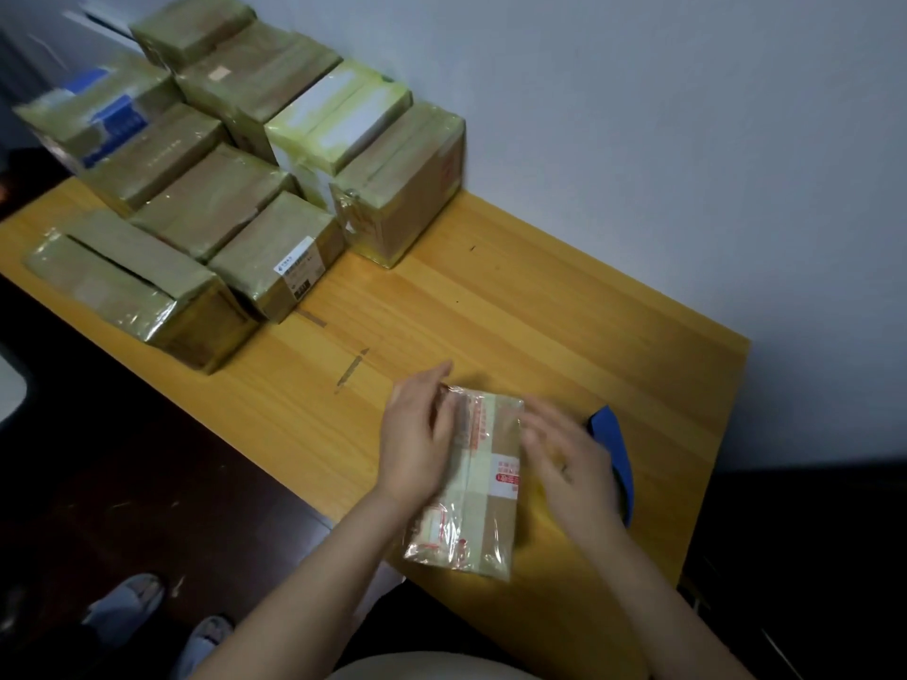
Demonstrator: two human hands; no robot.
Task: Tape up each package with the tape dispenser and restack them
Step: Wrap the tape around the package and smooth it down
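i'm looking down at a wooden table (540, 311) that runs from the left edge of the frame to the lower right, set against a pale wall (687, 115). the package in work (483, 503) lies low in the frame, right of centre, near the table's front edge. it is a small brown carton wrapped in glossy clear tape, with red print on its top and a crinkled film end at its near side.

the left hand (417, 434) lies flat against the package's left side, fingers straight and held together, tips reaching past the far left corner. the right hand (569, 463) sits over the package's right edge, back of the hand up. its fingers look loosely extended onto the top, not curled round anything, though they are blurred and i cannot tell how firmly they press.

the tape dispenser (613, 449) shows only as a blue curved part on the table just to the right of the right hand, partly hidden by it.

in the upper left of the frame stands the stack of taped packages (211, 208), several brown cartons close together. among them are one with a white shipping label (294, 262), a white box banded in yellowish tape (338, 115) and a blue-and-white box (98, 110). at the lower left, on the dark floor, two pale slippers (127, 606) show.
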